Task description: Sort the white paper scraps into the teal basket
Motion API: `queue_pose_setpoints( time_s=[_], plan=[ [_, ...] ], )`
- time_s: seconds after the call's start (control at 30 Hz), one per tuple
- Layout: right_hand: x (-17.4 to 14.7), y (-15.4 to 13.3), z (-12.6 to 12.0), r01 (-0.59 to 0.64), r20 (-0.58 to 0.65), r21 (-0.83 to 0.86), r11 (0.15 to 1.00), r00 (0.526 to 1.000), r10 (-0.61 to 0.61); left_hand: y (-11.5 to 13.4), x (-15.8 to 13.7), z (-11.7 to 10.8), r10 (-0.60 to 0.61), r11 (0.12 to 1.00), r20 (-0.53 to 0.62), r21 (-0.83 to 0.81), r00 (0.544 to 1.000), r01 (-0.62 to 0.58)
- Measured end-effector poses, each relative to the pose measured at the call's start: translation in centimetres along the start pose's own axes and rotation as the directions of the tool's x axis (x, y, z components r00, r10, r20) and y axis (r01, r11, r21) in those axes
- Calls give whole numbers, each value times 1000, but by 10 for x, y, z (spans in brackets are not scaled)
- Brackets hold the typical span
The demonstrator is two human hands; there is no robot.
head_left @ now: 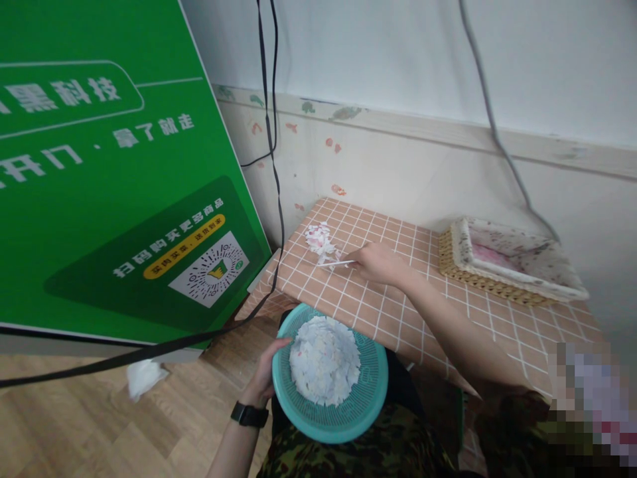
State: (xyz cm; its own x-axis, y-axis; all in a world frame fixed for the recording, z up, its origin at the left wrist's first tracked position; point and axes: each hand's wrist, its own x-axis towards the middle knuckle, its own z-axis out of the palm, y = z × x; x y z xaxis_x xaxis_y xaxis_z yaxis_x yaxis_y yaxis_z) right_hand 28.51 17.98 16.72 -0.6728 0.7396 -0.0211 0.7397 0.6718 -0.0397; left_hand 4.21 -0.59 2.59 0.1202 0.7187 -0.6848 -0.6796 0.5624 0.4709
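Close to the near edge of the table [393, 322], I see the green basin [377, 398] held with its opening upward, probably because the heap of pale flakes [326, 362] inside is loose and could spill. My left grip [269, 362] has hold of its left side, the thumb [282, 343] at the rim; the other fingers are hidden, so how tightly they close I cannot tell. My right grip [375, 263] is closed around a thin white strip [337, 264], held low beside the white and pink scraps [318, 239], perhaps so that its edge can meet them at the table surface. Farther right, a cloth-lined wicker basket [450, 259] stands near the wall [388, 179], I suppose so that the right arm [438, 312] has room.
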Motion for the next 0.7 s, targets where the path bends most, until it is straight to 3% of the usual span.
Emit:
queue_pose_setpoints(
  time_s=[0.13, 0.27, 0.37, 0.57, 0.7],
  plan=[
    [-10, 13, -9, 40, 39, 42, 998, 998, -41, 0, 1, -1, 0, 1000, 16, 2, 1000, 0],
    [-28, 12, -18, -17, 50, 63, 998, 999, 14, -1, 3, -3, 25, 1000, -6, 6, 1000, -25],
    [-43, -17, -8, -10, -13, 80, 997, 1000, 12, -1, 4, -4, 2, 1000, -12, 8, 1000, -2],
    [-47, -101, 42, 128, -70, 54, 990, 990, -124, -5, 6, -5, 11, 1000, -22, 5, 1000, -11],
    [-40, -117, 60, 68, -69, 21, 997, 995, -66, -6, 5, -6, 37, 999, -53, 16, 998, -37]
  ],
)
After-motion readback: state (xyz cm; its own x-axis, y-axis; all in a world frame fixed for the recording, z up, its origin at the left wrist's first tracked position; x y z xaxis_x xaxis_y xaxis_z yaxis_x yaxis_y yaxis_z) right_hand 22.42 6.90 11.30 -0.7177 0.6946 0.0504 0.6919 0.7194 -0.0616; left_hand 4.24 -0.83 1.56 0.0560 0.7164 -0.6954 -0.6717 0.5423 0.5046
